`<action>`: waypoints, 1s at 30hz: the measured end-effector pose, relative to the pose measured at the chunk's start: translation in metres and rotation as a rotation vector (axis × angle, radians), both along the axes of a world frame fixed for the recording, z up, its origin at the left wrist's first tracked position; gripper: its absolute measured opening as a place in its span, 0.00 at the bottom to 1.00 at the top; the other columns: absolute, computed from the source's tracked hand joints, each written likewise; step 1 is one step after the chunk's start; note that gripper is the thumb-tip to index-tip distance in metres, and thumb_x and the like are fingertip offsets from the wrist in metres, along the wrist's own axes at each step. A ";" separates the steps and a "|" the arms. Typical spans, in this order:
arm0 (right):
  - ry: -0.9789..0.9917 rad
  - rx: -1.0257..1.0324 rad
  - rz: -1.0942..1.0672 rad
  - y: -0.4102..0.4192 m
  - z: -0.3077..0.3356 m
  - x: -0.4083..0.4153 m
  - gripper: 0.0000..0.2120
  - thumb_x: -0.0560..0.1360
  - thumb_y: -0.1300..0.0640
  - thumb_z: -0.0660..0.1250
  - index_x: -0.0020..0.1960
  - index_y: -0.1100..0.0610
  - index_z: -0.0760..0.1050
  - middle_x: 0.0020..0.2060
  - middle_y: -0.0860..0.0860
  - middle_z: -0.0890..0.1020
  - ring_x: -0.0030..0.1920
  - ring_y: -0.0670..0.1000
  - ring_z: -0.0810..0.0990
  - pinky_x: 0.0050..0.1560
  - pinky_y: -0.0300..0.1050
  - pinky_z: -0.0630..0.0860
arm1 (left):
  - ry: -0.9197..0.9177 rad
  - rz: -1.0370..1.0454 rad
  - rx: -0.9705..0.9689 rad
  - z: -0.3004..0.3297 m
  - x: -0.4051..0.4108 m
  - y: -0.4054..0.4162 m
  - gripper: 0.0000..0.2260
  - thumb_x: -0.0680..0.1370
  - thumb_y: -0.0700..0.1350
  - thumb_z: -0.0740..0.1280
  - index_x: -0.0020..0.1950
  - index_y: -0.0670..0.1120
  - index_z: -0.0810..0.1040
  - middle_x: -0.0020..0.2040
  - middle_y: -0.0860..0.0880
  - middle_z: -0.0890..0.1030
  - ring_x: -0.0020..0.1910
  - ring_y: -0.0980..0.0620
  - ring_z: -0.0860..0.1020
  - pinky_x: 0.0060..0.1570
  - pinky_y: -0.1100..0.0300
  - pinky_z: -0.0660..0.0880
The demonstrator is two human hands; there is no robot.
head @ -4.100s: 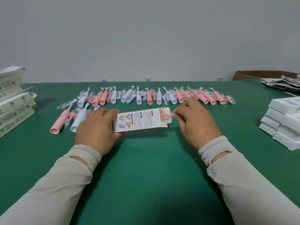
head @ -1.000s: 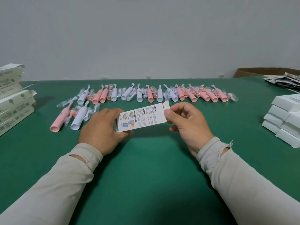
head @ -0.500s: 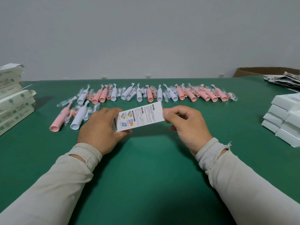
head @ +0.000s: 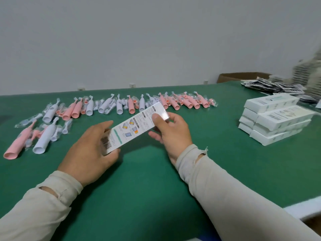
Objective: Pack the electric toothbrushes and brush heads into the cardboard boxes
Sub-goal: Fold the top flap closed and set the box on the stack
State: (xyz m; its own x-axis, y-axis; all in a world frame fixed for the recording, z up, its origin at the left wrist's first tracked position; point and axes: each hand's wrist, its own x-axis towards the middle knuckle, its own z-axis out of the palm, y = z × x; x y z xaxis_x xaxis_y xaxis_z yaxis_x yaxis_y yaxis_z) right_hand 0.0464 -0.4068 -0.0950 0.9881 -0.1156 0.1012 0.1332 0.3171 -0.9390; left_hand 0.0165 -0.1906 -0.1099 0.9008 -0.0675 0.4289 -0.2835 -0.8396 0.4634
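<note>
Both sleeves enter from the near edge, cut off by the frame. Left hand (head: pixel 88 150): grip loose, fingers fairly straight, cradling the near, barcode end of the printed box (head: pixel 133 127); whether the thumb curls round it is hard to tell (motion blur there). Right hand (head: pixel 171 131): grip pinched on the far end of the box, thumb on the printed face, fingers behind. The box is held off the green surface (head: pixel 156 188), slanting from the left hand up and away to the right hand; its end flaps cannot be made out.

Beyond the left hand, a pink toothbrush (head: pixel 19 143) and a white toothbrush (head: pixel 46 136) lie side by side among bagged brush heads (head: pixel 66 126). Further back, a row of pink and white toothbrushes (head: pixel 121 106) spans the surface. Right, a stack of white boxes (head: pixel 276 119). Behind it, a heap of printed leaflets (head: pixel 271 86), blurred, and a brown carton (head: pixel 241 76) partly hidden by the surface edge.
</note>
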 end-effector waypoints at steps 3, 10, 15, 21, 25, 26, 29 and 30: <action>0.121 0.052 0.129 0.013 -0.002 -0.012 0.10 0.77 0.61 0.72 0.56 0.58 0.74 0.49 0.52 0.86 0.47 0.47 0.86 0.43 0.40 0.82 | -0.045 -0.014 -0.095 -0.001 -0.001 -0.013 0.33 0.69 0.51 0.78 0.71 0.48 0.71 0.64 0.49 0.78 0.56 0.57 0.72 0.57 0.53 0.74; 0.138 -0.105 0.015 -0.002 0.014 -0.025 0.08 0.76 0.58 0.71 0.55 0.58 0.78 0.50 0.54 0.86 0.44 0.51 0.87 0.39 0.45 0.81 | -0.176 -0.319 -0.194 0.014 -0.011 -0.054 0.28 0.72 0.64 0.71 0.68 0.55 0.72 0.60 0.62 0.75 0.60 0.62 0.75 0.55 0.64 0.73; 0.103 -0.301 -0.585 -0.133 0.064 -0.024 0.16 0.74 0.56 0.74 0.59 0.57 0.74 0.50 0.53 0.84 0.41 0.52 0.86 0.38 0.44 0.83 | -0.190 -0.343 -0.295 0.008 -0.008 -0.084 0.15 0.75 0.59 0.70 0.60 0.59 0.76 0.55 0.67 0.75 0.56 0.67 0.75 0.50 0.69 0.73; 0.373 -0.378 -0.894 -0.246 0.075 -0.028 0.21 0.72 0.52 0.73 0.59 0.62 0.75 0.46 0.54 0.84 0.40 0.53 0.83 0.48 0.49 0.83 | -0.082 -0.358 -0.245 -0.024 -0.006 -0.076 0.11 0.74 0.51 0.73 0.51 0.64 0.75 0.50 0.65 0.79 0.53 0.64 0.77 0.50 0.60 0.77; 0.453 -0.369 -0.876 -0.274 0.073 -0.018 0.16 0.72 0.55 0.75 0.54 0.63 0.77 0.45 0.57 0.85 0.38 0.54 0.84 0.45 0.48 0.84 | -0.090 -0.348 -0.261 -0.023 -0.006 -0.074 0.13 0.74 0.49 0.74 0.47 0.66 0.75 0.53 0.69 0.77 0.52 0.65 0.77 0.46 0.66 0.73; 0.467 -0.373 -0.866 -0.278 0.072 -0.015 0.18 0.71 0.55 0.75 0.56 0.64 0.77 0.47 0.58 0.85 0.43 0.55 0.85 0.49 0.49 0.83 | -0.088 -0.344 -0.264 -0.024 -0.006 -0.075 0.13 0.74 0.49 0.74 0.47 0.66 0.75 0.53 0.69 0.76 0.52 0.65 0.77 0.46 0.66 0.73; 0.484 -0.358 -0.851 -0.288 0.067 -0.007 0.23 0.71 0.55 0.76 0.61 0.64 0.75 0.54 0.59 0.84 0.53 0.58 0.84 0.56 0.51 0.82 | -0.077 -0.341 -0.288 -0.024 -0.005 -0.076 0.12 0.74 0.48 0.74 0.47 0.65 0.75 0.50 0.66 0.78 0.51 0.63 0.78 0.46 0.65 0.74; 0.481 -0.347 -0.851 -0.290 0.064 -0.005 0.24 0.71 0.55 0.76 0.62 0.65 0.75 0.55 0.59 0.83 0.54 0.58 0.84 0.57 0.51 0.81 | -0.074 -0.339 -0.294 -0.024 -0.005 -0.076 0.12 0.74 0.48 0.75 0.46 0.64 0.75 0.48 0.64 0.79 0.51 0.63 0.78 0.46 0.65 0.75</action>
State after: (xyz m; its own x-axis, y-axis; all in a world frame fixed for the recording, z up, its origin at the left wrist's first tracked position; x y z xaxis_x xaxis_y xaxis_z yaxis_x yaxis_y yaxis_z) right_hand 0.0410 -0.6969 -0.0308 0.5379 -0.8342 -0.1216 -0.2265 -0.0041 -0.9740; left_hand 0.0113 -0.2662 -0.1340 0.8151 -0.2185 0.5365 -0.5609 -0.5293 0.6366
